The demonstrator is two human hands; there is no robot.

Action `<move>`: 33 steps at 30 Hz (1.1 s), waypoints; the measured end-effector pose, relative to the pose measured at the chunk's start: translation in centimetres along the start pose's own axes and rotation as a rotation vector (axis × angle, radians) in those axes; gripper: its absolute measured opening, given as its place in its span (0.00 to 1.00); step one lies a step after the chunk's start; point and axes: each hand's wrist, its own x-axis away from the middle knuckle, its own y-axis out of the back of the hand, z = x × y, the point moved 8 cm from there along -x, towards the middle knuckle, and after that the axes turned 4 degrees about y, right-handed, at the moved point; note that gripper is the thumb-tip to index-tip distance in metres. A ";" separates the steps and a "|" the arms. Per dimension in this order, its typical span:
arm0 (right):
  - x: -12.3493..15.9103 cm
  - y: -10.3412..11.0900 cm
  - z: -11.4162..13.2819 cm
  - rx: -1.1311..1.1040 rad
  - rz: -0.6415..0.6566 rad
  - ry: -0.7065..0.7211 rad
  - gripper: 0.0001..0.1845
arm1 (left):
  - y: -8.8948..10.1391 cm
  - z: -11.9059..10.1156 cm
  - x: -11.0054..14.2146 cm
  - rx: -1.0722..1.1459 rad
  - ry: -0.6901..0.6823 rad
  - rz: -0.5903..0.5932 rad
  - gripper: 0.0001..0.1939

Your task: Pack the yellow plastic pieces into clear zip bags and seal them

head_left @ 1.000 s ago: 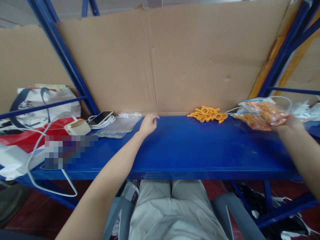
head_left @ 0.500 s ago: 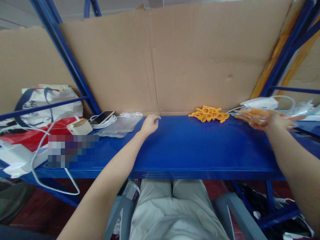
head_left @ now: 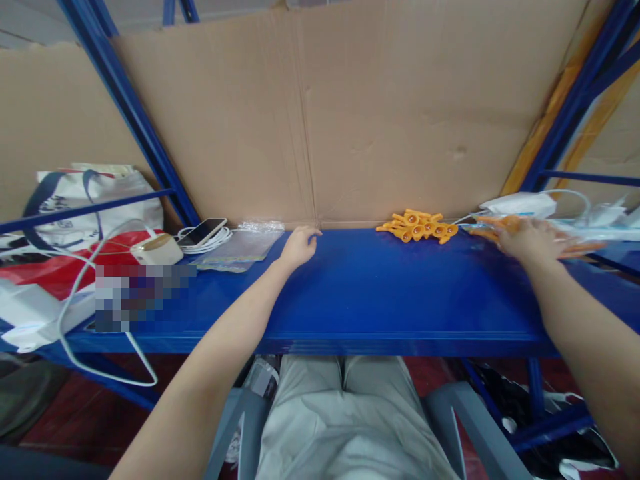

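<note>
My left hand (head_left: 300, 245) rests at the back of the blue shelf (head_left: 360, 287), close to the cardboard. Its fingers are loosely curled and apart, with nothing in them. Just left of it lie flat clear plastic bags (head_left: 245, 243). On the right, my right hand (head_left: 527, 240) lies over a clear plastic bag of orange pieces (head_left: 575, 248), fingers stretched forward; the fingertips are slightly blurred. Between the hands, nearer the right one, is a small pile of loose orange hollow-ended pieces (head_left: 420, 227).
Cardboard (head_left: 400, 113) walls the back. At left are a phone (head_left: 203, 231) on a coiled white cable, a white charger (head_left: 157, 250), a red bag (head_left: 60, 267) and a white tote bag (head_left: 115, 203). Blue posts (head_left: 145, 127) frame the shelf. A white packet (head_left: 520, 205) lies behind the right hand.
My right hand has moved left across the plastic bag of orange pieces, and the bag looks flatter. My left hand and the loose orange pile have stayed in place.
</note>
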 end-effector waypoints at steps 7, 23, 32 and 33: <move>0.7 1.2 1.3 -0.054 0.133 -0.089 0.32 | 0.1 0.3 -0.1 -0.007 0.010 -0.023 0.14; 2.9 6.7 17.8 -0.206 -0.001 0.620 0.29 | 4.3 13.8 3.9 -0.198 0.908 -0.116 0.34; 1.5 3.5 24.6 -0.258 0.166 0.632 0.28 | 4.5 11.7 3.4 -0.178 0.700 0.020 0.39; 1.7 2.9 24.7 -0.254 0.184 0.620 0.28 | 4.6 10.9 3.2 -0.204 0.654 0.059 0.39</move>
